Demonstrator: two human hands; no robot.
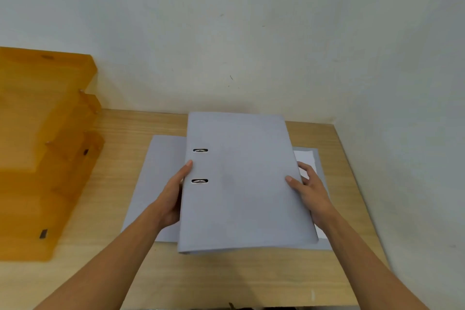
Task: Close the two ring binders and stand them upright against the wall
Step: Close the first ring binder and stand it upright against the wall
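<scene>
A grey ring binder (pixel 241 184) is closed, its front cover facing up with two slotted holes near the spine side. My left hand (pixel 173 196) grips its spine edge on the left and my right hand (pixel 310 189) grips its open edge on the right. It is held a little above a second grey binder (pixel 161 171), which lies open and flat on the wooden table (pixel 251 279). White paper (pixel 305 158) of the open binder shows at the right. Most of the open binder is hidden under the closed one.
An orange translucent stacked letter tray (pixel 45 153) stands at the left of the table. A pale wall (pixel 251 45) runs along the table's back edge and another along its right side. Bare wood lies in front of the binders.
</scene>
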